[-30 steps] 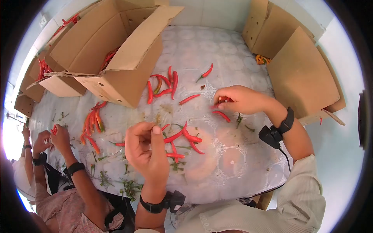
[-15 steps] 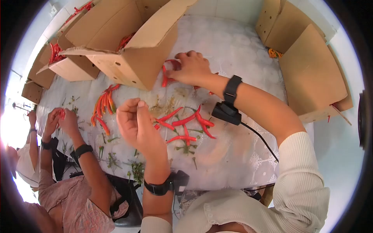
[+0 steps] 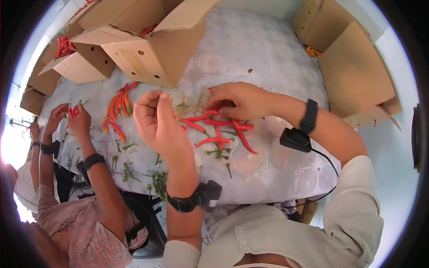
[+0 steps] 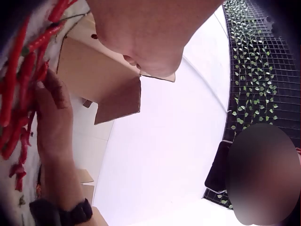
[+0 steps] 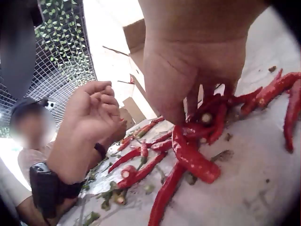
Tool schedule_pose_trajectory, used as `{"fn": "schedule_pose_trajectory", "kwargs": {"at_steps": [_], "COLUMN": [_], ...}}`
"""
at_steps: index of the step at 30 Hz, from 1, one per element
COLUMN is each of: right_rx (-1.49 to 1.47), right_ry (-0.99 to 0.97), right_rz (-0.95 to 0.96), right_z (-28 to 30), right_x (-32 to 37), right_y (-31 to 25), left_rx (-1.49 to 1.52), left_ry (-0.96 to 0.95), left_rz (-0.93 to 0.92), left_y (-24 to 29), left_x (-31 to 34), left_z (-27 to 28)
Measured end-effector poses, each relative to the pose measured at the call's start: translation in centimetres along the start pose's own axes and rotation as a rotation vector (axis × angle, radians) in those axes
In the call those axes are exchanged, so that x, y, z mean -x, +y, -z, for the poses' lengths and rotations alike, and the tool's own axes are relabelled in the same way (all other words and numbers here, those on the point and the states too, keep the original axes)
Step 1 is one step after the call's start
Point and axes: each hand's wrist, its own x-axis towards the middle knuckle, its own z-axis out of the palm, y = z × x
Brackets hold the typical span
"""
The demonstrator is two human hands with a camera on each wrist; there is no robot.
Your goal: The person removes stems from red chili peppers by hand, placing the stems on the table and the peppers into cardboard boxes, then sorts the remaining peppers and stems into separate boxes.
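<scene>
My right hand [image 3: 241, 98] curls its fingers round several red chili peppers over the middle of the table. In the right wrist view, its fingers point down around red chilies [image 5: 193, 155], and some cut or stemless ends face the camera. Just below it in the head view lies a loose group of red chilies [image 3: 214, 140], several with green stems. My left hand [image 3: 156, 120] is raised to the left of this group, fingers loosely bent, the thumb tip close to the index finger. Nothing shows in its palm in the right wrist view.
A large cardboard box [image 3: 138, 58] stands at the back left, and another box [image 3: 355, 67] at the right. Orange-red chilies [image 3: 118, 107] lie to the left. Green stems [image 3: 156, 183] litter the near edge. Another person's hands [image 3: 79, 123] hold red chilies at the far left.
My right hand went over to the far chilies beside the box, then came back toward the near group. Those far chilies are gone from their spot. My left hand stays raised in nearly the same pose.
</scene>
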Motion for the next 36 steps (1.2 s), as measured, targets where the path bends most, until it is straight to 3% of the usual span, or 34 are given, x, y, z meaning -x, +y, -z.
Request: {"fn": "schedule_pose_trajectory", "kwargs": {"at_steps": [3, 6, 9, 12, 15, 18, 21, 24, 27, 31, 34, 36], "right_rx": [-0.004, 0.017, 0.497, 0.513, 0.448, 0.291, 0.317, 0.267, 0.234, 0.204, 0.31, 0.479], "right_ry": [0.149, 0.536, 0.8, 0.702, 0.528, 0.472, 0.651, 0.682, 0.726, 0.819, 0.767, 0.692], "right_rz": [-0.046, -0.161, -0.347, -0.292, -0.14, -0.363, -0.271, -0.268, -0.296, -0.246, -0.193, -0.302], "right_z": [0.0, 0.9, 1.3, -0.1, -1.1, -1.2, -1.9, -2.5, -2.2, -1.3, -1.6, -2.0], "right_x": [4.0, 7.1, 9.5, 10.8, 11.3, 11.6, 12.2, 12.3, 11.5, 9.5, 7.3, 6.1], "right_y": [-2.1, -1.7, 1.9, 3.3, 2.7, -0.7, 0.2, 0.1, -0.1, -0.4, -0.3, 0.0], "left_rx": [-0.079, -0.227, -0.454, -0.702, -0.76, -0.815, -1.009, -0.984, -0.914, -0.595, -0.38, -0.286], "left_ry": [-0.126, -0.303, -0.464, -0.634, -0.731, -0.858, -1.063, -1.076, -1.0, -0.757, -0.643, -0.559], "left_rz": [0.028, 0.025, 0.013, -0.271, -0.253, -0.182, -0.334, -0.276, -0.352, -0.06, 0.113, 0.222], "left_y": [-0.4, -1.7, -1.2, -2.3, -2.9, -2.7, -2.0, -1.8, -2.6, -2.5, -1.9, -1.5], "left_x": [0.1, 0.3, 1.1, 1.3, 1.6, 1.9, 2.4, 3.2, 2.7, 1.9, 1.7, 2.0], "left_z": [-0.1, -0.2, -0.8, -0.5, -0.5, -0.6, -0.4, -1.0, -0.7, -0.6, -0.9, -1.4]}}
